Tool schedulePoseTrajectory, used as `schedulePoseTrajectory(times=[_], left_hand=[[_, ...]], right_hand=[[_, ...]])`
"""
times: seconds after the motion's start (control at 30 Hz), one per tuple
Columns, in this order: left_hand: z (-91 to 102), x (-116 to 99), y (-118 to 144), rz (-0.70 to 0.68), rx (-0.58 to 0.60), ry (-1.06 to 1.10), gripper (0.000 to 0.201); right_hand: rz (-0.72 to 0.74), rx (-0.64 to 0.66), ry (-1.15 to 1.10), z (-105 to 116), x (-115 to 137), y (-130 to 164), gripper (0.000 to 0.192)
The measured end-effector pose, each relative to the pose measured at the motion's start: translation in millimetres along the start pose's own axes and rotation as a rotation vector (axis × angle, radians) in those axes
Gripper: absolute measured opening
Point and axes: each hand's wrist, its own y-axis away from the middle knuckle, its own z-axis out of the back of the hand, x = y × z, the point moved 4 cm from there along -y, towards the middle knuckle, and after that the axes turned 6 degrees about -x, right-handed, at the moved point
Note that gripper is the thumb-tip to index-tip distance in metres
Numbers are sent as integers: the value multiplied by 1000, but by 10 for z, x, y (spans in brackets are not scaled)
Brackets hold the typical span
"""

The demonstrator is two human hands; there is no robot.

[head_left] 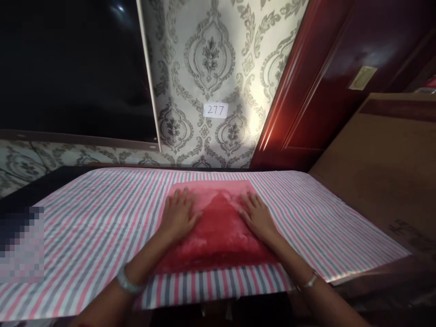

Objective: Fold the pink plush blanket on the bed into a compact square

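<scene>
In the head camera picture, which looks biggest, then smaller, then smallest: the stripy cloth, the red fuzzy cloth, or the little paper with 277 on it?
1. Striped cloth, spread across the table.
2. Red cloth, lying on it under both flat hands.
3. Paper label, on the wall farther from the camera, so it may look smaller than it is.

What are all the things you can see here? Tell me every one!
red cloth: one, red and fuzzy, folded flat in the middle of the striped sheet
striped sheet: one, pink, grey and white stripes, spread over the table
paper label: one, white, reads 277, stuck on the wall
wallpaper: grey pattern on white, behind the table
dark screen: one, black, on the wall at upper left
door: one, dark red wood, at upper right
bracelet: one, pale, on the left wrist
watch: one, on the right wrist
left hand: flat on the red cloth, fingers spread
right hand: flat on the red cloth, fingers spread
</scene>
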Motion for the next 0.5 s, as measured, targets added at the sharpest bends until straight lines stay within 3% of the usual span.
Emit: schedulePoseTrajectory(times=[0.13, 0.23, 0.33, 0.4, 0.5], left_hand=[[-228, 7, 439, -69, 6, -20, 61], [-302, 24, 487, -63, -5, -30, 58], [-234, 75, 442, -40, -52, 4, 57], [-148, 213, 431, 52, -118, 51, 60], [-80, 580, 464, 313, -144, 254, 70]], right_hand=[[-125, -11, -239, -196, -288, 296, 67], [-168, -15, -378, -281, -365, 305, 70], [-174, -75, -471, -259, -390, 285, 73], [-218, -94, -521, -231, -429, 302, 76], [-329, -67, -563, -197, -508, 346, 80]])
